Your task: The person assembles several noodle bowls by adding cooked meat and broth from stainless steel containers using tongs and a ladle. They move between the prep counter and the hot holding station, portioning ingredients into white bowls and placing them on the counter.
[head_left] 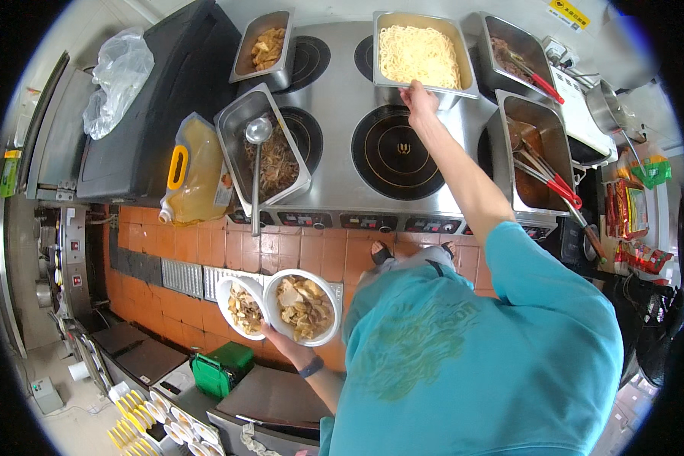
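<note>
A yellow wall sign [569, 14] is marked with dark characters; a pale emblem [404, 148] is printed on a black hob plate [380, 163].

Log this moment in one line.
left hand: holding two white bowls | right hand: touching near edge of noodle pan | ladle: across pan of brown food

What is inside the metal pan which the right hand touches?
Pale noodles are visible in the metal pan at the right hand. They cover its bottom, so whatever lies beneath cannot be seen.
</note>
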`<state>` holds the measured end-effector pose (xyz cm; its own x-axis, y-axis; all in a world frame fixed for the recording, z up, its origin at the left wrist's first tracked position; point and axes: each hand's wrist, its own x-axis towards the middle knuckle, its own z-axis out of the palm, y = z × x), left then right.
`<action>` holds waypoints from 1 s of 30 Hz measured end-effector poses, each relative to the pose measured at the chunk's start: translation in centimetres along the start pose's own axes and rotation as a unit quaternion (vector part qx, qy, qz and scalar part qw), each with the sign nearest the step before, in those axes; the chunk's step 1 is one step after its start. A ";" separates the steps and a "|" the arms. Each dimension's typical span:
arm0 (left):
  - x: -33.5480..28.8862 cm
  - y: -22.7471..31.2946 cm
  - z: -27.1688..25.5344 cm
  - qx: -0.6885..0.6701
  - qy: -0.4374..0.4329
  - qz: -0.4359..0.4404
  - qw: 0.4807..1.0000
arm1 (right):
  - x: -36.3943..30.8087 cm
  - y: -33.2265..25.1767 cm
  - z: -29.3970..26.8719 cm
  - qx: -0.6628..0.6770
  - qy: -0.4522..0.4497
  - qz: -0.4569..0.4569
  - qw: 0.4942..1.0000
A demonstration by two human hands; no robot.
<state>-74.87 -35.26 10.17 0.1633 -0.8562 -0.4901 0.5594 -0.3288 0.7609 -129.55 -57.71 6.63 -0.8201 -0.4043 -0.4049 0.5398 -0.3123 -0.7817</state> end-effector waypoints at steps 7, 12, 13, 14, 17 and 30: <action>0.9 -1.1 -0.3 0.003 0.016 -0.014 1.000 | -10.7 2.2 -4.0 -0.052 -0.041 0.088 0.994; 1.7 -1.6 -0.1 -0.014 -0.025 -0.030 0.999 | -19.1 3.8 -5.5 -0.043 -0.108 0.197 0.973; 1.9 -1.6 -0.1 -0.017 -0.041 -0.028 0.999 | -20.4 4.2 -5.5 -0.043 -0.113 0.208 0.971; 1.8 -1.5 0.0 -0.003 -0.043 -0.021 0.999 | -21.8 4.6 -5.4 -0.038 -0.118 0.220 0.968; 1.8 -1.3 0.2 0.019 -0.014 -0.038 0.999 | -25.1 5.6 -4.8 -0.032 -0.120 0.255 0.959; -1.2 -2.3 -0.4 0.099 0.025 -0.022 0.995 | -28.9 5.5 -5.7 -0.065 -0.329 0.388 0.858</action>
<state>-76.06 -33.28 8.84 0.1858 -0.8200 -0.5414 0.3975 -0.4411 0.8046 -103.97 -42.88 11.27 0.0852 -0.8587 -0.5054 0.8150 0.3519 -0.4604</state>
